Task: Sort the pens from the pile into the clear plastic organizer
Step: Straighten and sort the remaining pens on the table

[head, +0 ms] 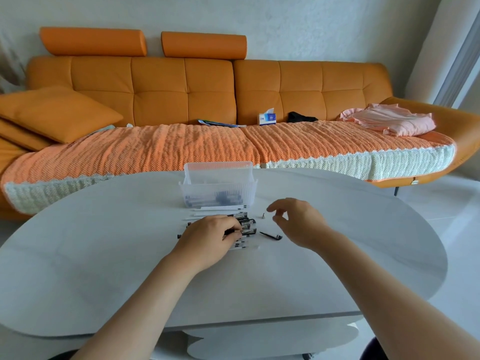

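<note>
A pile of white and black pens (pixel 246 226) lies in the middle of the white table (pixel 104 255). My left hand (pixel 210 239) rests on the pile and pinches a thin pen part between thumb and fingers. My right hand (pixel 298 220) hovers to the right of the pile, fingers loosely curled and holding nothing. Behind the pile stands the clear plastic organizer (pixel 219 187) with several dark pens lying in its front section. A small metal pen tip (pixel 262 216) and a loose black clip (pixel 271 235) lie on the table between my hands.
Two white pens (pixel 220 209) lie just in front of the organizer. An orange sofa (pixel 181 84) with a woven throw runs behind the table, bearing a tissue box (pixel 267 118) and folded pink cloth (pixel 392 120). The table's curved edge is near on the right.
</note>
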{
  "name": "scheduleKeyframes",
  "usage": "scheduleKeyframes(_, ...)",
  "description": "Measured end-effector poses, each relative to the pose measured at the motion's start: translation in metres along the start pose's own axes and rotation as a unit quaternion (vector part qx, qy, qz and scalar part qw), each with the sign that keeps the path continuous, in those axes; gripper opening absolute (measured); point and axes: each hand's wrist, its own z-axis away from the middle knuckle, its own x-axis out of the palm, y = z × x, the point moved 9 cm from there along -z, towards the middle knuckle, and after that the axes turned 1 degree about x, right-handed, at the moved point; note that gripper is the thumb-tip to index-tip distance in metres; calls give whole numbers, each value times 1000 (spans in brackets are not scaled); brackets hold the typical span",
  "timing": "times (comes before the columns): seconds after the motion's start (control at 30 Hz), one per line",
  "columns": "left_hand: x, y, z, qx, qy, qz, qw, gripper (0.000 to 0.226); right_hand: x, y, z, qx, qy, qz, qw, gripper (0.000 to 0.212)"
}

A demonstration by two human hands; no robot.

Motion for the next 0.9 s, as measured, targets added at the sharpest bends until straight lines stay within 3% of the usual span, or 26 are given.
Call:
scheduleKeyframes(0.2, 2, -4, -1, -9, -7, 7, 1000, 17, 24, 1, -16, 1, -26, 47, 999, 33)
scheduleKeyframes(0.5, -1, -13, 0, -12, -7, 17, 1000, 18, 31, -6, -29, 6, -29, 97, 995, 25)
scheduleKeyframes(0.73, -7, -13, -1, -7, 15, 36, 999, 17, 10, -37, -11, -8, 12, -162, 987, 14)
scheduleKeyframes(0.9, -12, -10, 1, -4, 22, 38, 999, 14, 13, -54, 4, -24, -32, -210, 977, 13)
